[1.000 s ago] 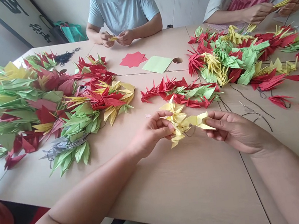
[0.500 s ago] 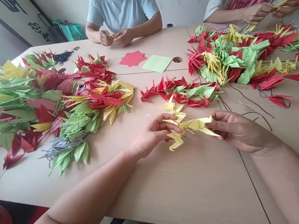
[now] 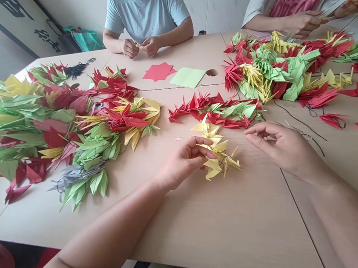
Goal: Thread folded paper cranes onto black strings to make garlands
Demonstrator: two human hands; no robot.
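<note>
My left hand is closed, thumb and fingers pinching a string of yellow paper cranes on dark thread. The cranes sit at the middle of the table front, some of them partly behind my fingers. One yellow crane at the near end of the string hangs turned, its points spread out. To the right, my right hand is apart from the cranes, with thumb and index finger slightly parted and nothing visible between them. Just beyond both hands lies a red and green paper garland.
A big heap of folded paper garlands covers the left side; another pile lies at back right. Red paper and green paper lie mid-table. Black thread trails at right. Two people sit opposite, handling yellow pieces.
My right hand has let go of the yellow crane it held and drawn slightly away. That crane has dropped back toward the string. My left hand has kept its grip.
</note>
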